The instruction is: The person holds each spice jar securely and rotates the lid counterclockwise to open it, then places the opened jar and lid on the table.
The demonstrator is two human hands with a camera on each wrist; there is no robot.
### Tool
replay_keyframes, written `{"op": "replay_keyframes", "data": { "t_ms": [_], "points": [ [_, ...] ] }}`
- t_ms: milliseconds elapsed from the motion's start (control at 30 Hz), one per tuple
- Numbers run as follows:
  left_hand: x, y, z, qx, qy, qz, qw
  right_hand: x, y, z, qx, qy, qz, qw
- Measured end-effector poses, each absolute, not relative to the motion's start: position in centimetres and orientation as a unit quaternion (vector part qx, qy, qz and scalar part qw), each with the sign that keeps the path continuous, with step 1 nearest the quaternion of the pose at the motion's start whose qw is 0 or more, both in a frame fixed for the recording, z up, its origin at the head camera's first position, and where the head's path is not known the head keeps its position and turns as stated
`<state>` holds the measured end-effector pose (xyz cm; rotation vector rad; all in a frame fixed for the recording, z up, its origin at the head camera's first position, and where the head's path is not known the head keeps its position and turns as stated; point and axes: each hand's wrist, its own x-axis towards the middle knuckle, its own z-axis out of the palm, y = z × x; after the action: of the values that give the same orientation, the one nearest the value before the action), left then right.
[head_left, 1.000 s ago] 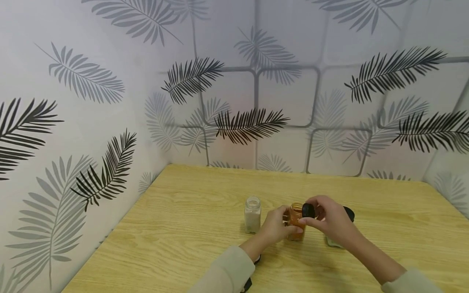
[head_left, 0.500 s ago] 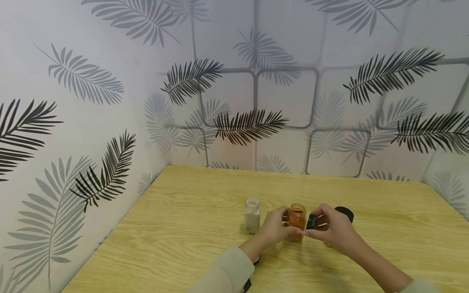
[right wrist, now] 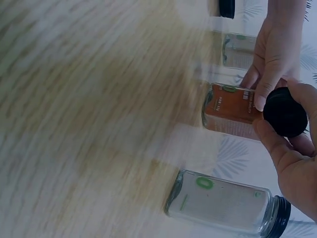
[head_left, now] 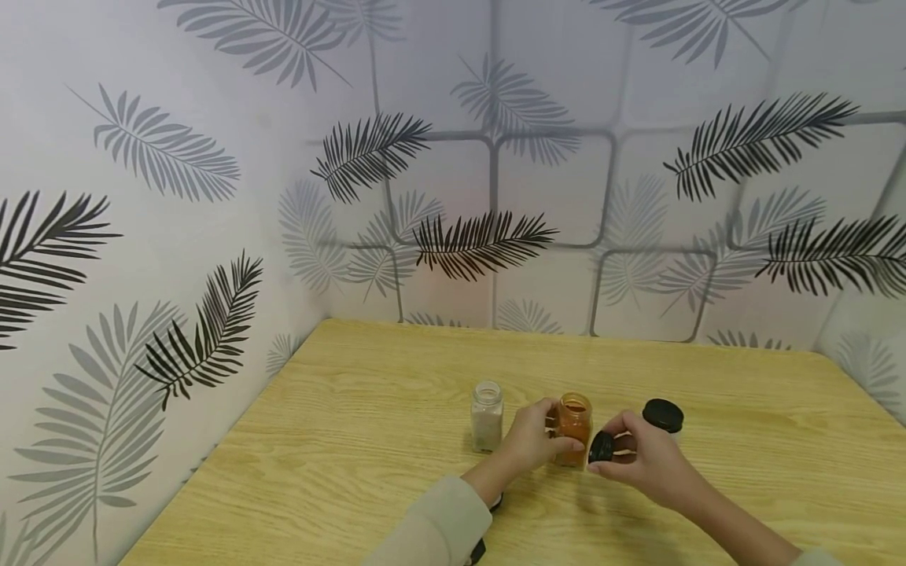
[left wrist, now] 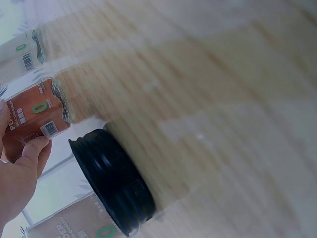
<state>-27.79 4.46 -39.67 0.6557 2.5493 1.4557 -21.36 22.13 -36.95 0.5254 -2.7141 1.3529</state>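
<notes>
Orange powder, as I take it, shows through the glass jar point(head_left: 576, 424) standing upright on the table point(head_left: 368, 393), about midway between the left and right edges and well forward of the back one. The left hand point(head_left: 529, 437) grips it from the left, thumb across the near side, fingers clamped round the body. Its mouth has nothing on it and faces up.

Close by, the right hand point(head_left: 651, 462) pinches a black cap point(head_left: 602, 446) between thumb and fingers. What counts most is how these two lie: the jar's long axis is vertical, the cap is tipped on edge beside its right flank, and the mouth is up and leftward of the pinching fingers, towards the back edge. Whether cap and glass touch, I can't tell. The left hand is the nearer, being on the jar itself.

Leftward on the table stands an uncapped pale jar point(head_left: 487, 424); rightward, past the right hand, a black-lidded jar point(right wrist: 218, 202). By the left sleeve point(head_left: 446, 519) pokes a dark thing point(head_left: 478, 552), mostly hidden.
</notes>
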Motion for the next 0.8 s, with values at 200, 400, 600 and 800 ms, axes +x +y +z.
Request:
{"op": "replay_keyframes", "data": {
  "t_ms": [200, 400, 600, 800],
  "points": [
    [-27.8, 4.5, -39.7, 0.218, 0.848, 0.480, 0.062, -21.4, 22.3, -37.5, 0.192, -0.884, 0.427, 0.020],
    [-27.8, 4.5, -39.8, 0.215, 0.850, 0.477, 0.061, -21.5, 22.2, -38.3, 0.209, -0.885, 0.416, 0.005],
    [-27.9, 4.5, -39.8, 0.217, 0.851, 0.475, 0.060, -21.3, 21.9, -38.9, 0.199, -0.892, 0.406, -0.017],
    [-27.9, 4.5, -39.8, 0.216, 0.854, 0.469, 0.058, -21.3, 21.9, -39.4, 0.195, -0.890, 0.410, -0.048]
  ]
}}
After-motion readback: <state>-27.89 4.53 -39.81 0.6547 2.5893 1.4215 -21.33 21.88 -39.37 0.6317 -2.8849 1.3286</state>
